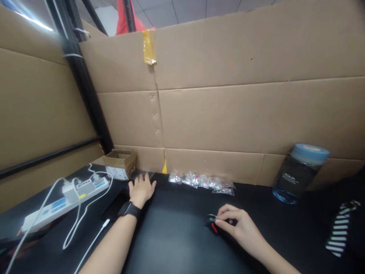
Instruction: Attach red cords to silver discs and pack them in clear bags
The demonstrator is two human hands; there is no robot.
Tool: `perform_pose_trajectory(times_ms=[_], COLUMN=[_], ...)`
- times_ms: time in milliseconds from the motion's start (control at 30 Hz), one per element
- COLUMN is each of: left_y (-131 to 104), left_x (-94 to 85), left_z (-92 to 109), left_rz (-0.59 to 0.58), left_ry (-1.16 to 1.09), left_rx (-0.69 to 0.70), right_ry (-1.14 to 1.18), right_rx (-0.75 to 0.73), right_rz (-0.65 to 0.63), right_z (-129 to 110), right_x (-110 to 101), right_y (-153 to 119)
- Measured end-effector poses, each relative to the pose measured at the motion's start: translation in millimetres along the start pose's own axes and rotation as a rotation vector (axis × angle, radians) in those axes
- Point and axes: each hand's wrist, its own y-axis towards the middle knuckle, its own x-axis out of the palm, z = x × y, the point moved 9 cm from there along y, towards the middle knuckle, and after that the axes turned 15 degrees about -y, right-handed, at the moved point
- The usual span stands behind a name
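Note:
My right hand (235, 224) is closed in a pinch on a small black object with red and greenish parts (213, 225), just above or on the black table. Its exact kind is too small and blurred to tell. Reaching to the back of the table, my left hand (142, 189) has its fingers spread, palm down. A clear plastic piece (149, 176), perhaps a bag, lies under or just beyond its fingertips; contact is unclear. Between the hands, farther back, several small clear plastic packets (201, 180) with bits of red in them lie in a row.
A small open cardboard box (121, 161) stands at the back left. Near it are a white power strip (65, 201) with cables and a dark phone (115, 205). At right stand a blue-lidded bottle (299, 175) and a striped strap (339, 230). Cardboard walls (213, 118) enclose the table.

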Motion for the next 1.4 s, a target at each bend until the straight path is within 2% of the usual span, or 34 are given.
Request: perform_pose_trajectory(times_ms=[133, 233, 333, 400, 467, 533, 633, 733, 833, 900, 1200, 1400], left_y=[-1.2, -9.8, -31.4, -55.0, -80.0, -102.3, -119.5, -112.9, -100.4, -98.3, -106.5, -117.7], left_x=[-5.1, -13.6, -25.4, -25.6, -18.1, -7.1, 10.5, 22.5, 28.1, 30.0, 25.7, 27.2], left_z=[-0.7, 15.1, 60.2, 98.7, 131.5, 155.7, 171.3, 166.4, 155.8, 153.0, 145.0, 135.2], left_rz=[0.047, 0.099, 0.179, 0.157, 0.074, -0.024, -0.164, -0.216, -0.185, -0.169, -0.116, -0.131], left_ry=[0.017, 0.030, -0.055, -0.177, -0.282, -0.351, -0.407, -0.427, -0.414, -0.387, -0.275, -0.283], left_rx=[-0.024, 0.031, 0.293, 0.528, 0.709, 0.850, 0.956, 0.891, 0.766, 0.730, 0.571, 0.420], right_ry=[-0.061, -0.113, -0.174, -0.234, -0.289, -0.331, -0.372, -0.413, -0.499, -0.533, -0.688, -0.758], right_rx=[0.006, 0.026, 0.041, 0.049, 0.068, 0.113, 0.205, 0.195, 0.132, 0.131, 0.155, 0.287], right_rz=[0.028, 0.062, 0.088, 0.090, 0.087, 0.101, 0.136, 0.156, 0.182, 0.200, 0.251, 0.252], right_z=[2.7, 8.0, 12.0, 12.2, 11.4, 11.7, 15.9, 17.0, 18.3, 23.8, 31.2, 38.4], right_x=[-1.9, -4.8, -7.3, -7.6, -7.5, -8.8, -12.8, -16.1, -20.1, -22.6, -25.9, -29.3], right_y=[0.1, 0.7, 1.2, 1.0, 0.3, -0.7, -1.9, -0.6, 0.0, -0.9, -9.9, -34.8])
